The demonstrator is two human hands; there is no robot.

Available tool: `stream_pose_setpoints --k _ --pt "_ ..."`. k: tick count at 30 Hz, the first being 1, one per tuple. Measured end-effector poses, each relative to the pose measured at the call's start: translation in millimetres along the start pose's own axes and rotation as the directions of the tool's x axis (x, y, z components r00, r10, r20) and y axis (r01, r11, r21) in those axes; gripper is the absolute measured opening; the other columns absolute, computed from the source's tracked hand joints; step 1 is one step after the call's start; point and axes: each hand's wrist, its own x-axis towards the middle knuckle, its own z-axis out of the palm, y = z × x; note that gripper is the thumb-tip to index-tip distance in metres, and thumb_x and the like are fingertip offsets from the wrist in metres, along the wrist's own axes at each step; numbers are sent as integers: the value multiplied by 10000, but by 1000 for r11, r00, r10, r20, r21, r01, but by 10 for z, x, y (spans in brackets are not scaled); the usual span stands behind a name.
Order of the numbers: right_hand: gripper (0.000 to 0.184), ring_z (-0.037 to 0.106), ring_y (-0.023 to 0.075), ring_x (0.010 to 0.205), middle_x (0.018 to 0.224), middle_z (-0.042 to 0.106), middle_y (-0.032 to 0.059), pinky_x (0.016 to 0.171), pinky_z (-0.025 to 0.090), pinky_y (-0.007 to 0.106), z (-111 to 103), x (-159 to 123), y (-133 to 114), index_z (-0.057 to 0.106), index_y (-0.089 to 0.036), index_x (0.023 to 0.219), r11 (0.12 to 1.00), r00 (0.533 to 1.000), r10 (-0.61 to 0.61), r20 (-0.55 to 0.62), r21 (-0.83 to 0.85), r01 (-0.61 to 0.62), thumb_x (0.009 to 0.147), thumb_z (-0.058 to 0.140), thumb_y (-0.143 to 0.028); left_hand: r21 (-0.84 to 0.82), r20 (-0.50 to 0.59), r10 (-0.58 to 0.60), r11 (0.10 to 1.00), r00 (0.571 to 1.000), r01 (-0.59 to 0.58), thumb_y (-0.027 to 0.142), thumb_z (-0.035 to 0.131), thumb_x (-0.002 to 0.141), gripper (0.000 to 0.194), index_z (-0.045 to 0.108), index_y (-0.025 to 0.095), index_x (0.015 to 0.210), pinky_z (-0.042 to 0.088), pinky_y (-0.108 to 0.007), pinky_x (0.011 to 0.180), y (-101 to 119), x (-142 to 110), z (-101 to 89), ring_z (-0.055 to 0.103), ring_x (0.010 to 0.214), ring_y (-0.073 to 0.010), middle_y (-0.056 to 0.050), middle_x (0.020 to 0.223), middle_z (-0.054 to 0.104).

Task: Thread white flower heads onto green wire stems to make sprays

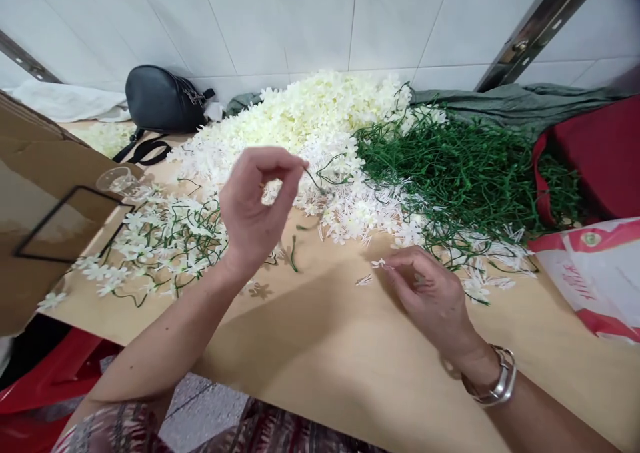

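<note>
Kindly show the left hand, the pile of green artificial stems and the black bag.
Left hand (253,213): head view, its thumb side.
Pile of green artificial stems (460,173): head view, its middle.
Black bag (160,99): head view, its rounded front.

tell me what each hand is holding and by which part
Left hand: a thin green flower stem, pinched at its upper end. Right hand: a small white piece; held part unclear.

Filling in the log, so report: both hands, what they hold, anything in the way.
Left hand pinching thin green stem. Right hand pinching small white piece. Loose stem on tabletop between hands, seemingly blocking neither.
</note>
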Motion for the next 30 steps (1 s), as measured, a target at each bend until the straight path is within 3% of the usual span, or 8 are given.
stream_pose_setpoints --k 2,5,8,14,17,20,25,30 --pt "128 704 192 777 860 739 14 705 558 335 -17 -5 11 674 -265 925 1000 1000 28 -2 -1 -28 975 681 -148 -30 172 -108 993 979 115 355 701 1027 131 701 246 1099 676 -333 868 114 -198 14 773 966 -166 -45 1067 752" --pt "92 711 204 820 899 748 21 743 565 359 -35 -33 38 698 -270 950 996 996 82 -22 20 -81 980 697 -183 -126 246 -304 931 920 341 300 741 978 141 698 225 1089 678 -325 902 209 -413 58 789 962 -171 -47 1056 760" --pt "67 714 222 884 949 755 38 795 561 390 -46 -54 43 728 -281 968 985 984 161 -74 81 -155 965 749 -217 -235 313 -469 805 826 545 280 769 941 172 678 223 1076 676 -311 909 254 -532 100 790 947 -164 -40 1034 755" --pt "131 716 200 837 913 764 34 757 584 351 -78 -8 0 752 -266 928 879 930 364 -55 349 -324 897 857 -337 -348 543 -472 626 694 698 238 780 921 276 677 221 1177 665 -288 916 357 -690 172 799 947 -151 -20 1018 727" --pt "235 714 181 766 897 777 27 689 581 325 -91 15 -11 762 -266 906 798 878 478 11 413 -439 845 900 -446 -341 638 -447 566 627 751 270 819 909 314 720 199 1199 662 -293 939 369 -753 221 795 958 -155 -50 1046 785" --pt "282 729 194 751 859 779 25 684 603 343 -96 31 -31 765 -292 880 721 854 506 122 484 -496 819 907 -527 -287 676 -490 512 549 810 321 855 888 321 760 200 1171 667 -265 846 360 -807 262 800 915 -154 -82 1167 814" --pt "283 719 172 749 820 763 -1 718 611 328 -102 43 -61 766 -291 892 640 817 484 312 511 -574 836 890 -539 -271 648 -512 536 564 799 266 859 858 123 820 172 928 647 -244 745 353 -845 289 779 895 -141 -116 1458 712" --pt "328 726 201 804 878 774 24 761 611 367 -96 39 -55 763 -282 891 657 807 474 352 469 -590 834 873 -586 -234 639 -483 620 599 749 288 817 911 110 825 179 918 615 -255 761 351 -836 295 741 925 -152 -117 1301 767"
